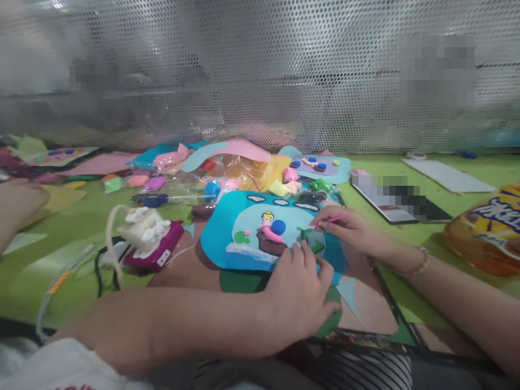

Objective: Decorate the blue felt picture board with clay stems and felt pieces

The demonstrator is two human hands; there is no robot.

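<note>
A blue card (217, 246) with a clay picture on it lies in front of me. The picture has a small figure with a yellow top (267, 218), a blue clay ball (278, 227), a brown curved clay piece (271, 247) and black-edged white clouds (306, 206). My left hand (298, 292) lies across the card's lower right edge, fingers apart, holding nothing. Between the fingers of my right hand (345, 225) is a thin pink clay tool (342, 217), its tip near a dark-outlined green clay shape (313, 241) on the card's right side. My left fingers partly cover that area.
Bags of coloured clay (239, 168) and a second clay picture (320, 164) lie behind the card. A white plug adapter (144, 227) on a purple box (174, 246) stands left. Right are a phone (396, 200) and an orange bottle (487, 238). Another person's hand (20, 203) shows far left.
</note>
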